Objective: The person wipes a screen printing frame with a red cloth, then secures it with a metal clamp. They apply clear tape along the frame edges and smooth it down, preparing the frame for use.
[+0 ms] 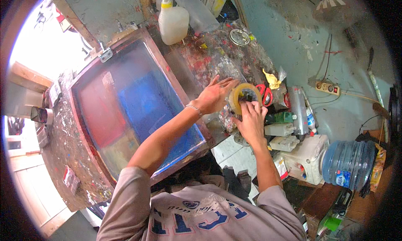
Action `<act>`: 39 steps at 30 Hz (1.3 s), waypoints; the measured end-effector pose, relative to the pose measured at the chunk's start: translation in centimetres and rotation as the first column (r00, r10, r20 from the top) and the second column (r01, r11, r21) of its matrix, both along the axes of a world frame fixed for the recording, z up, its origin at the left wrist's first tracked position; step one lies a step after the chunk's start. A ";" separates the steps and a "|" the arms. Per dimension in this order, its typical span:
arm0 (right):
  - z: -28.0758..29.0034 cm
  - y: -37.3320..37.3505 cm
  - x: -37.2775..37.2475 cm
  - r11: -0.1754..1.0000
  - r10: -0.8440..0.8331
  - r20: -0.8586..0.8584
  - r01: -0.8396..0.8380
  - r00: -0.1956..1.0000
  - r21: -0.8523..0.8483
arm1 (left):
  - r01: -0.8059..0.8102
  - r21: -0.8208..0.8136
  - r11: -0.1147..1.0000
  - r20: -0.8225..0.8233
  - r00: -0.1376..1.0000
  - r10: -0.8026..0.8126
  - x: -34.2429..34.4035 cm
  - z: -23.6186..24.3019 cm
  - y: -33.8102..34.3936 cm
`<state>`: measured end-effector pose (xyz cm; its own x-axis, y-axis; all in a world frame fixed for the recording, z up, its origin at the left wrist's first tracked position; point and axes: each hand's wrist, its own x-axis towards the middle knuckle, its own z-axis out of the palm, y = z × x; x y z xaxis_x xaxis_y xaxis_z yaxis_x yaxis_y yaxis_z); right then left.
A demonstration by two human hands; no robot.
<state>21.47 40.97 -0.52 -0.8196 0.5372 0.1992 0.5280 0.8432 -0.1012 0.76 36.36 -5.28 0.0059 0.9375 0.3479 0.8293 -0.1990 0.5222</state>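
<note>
A wooden-framed printing screen [138,103] with red and blue ink patches lies on the paint-spattered table [209,56]. My left hand [213,94] is flat, fingers apart, at the screen's right edge, touching a roll of clear yellowish tape [245,96]. My right hand [251,119] grips that roll from below, fingers inside its ring. A metal bracelet [194,110] sits on my left wrist.
Red-handled scissors [266,94] lie just right of the tape. A white plastic jug [173,21] and a clear container [197,10] stand at the table's far end. A blue water bottle [349,163], a white canister [307,157] and a power strip [327,87] are on the floor to the right.
</note>
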 end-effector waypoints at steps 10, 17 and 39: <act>1.3 1.9 0.8 0.991 0.133 0.036 -0.131 0.991 -0.039 | 0.034 -0.191 0.981 0.104 0.995 -0.014 -1.1 -0.3 0.0; 8.4 -4.7 3.8 0.690 0.312 -0.073 -0.279 0.947 -0.668 | 0.105 -0.014 0.994 0.581 0.810 -0.077 1.1 7.5 -14.3; 3.9 -12.2 6.4 0.584 0.582 0.475 0.068 0.660 -0.809 | -0.672 -0.394 0.627 0.407 0.484 0.775 -6.3 24.1 -49.6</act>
<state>27.91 28.81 3.34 -0.6535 -0.0504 -0.7553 0.4814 0.7424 -0.4660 -5.55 -13.23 18.78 -0.8222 0.5635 -0.0798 0.2431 0.4744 0.8461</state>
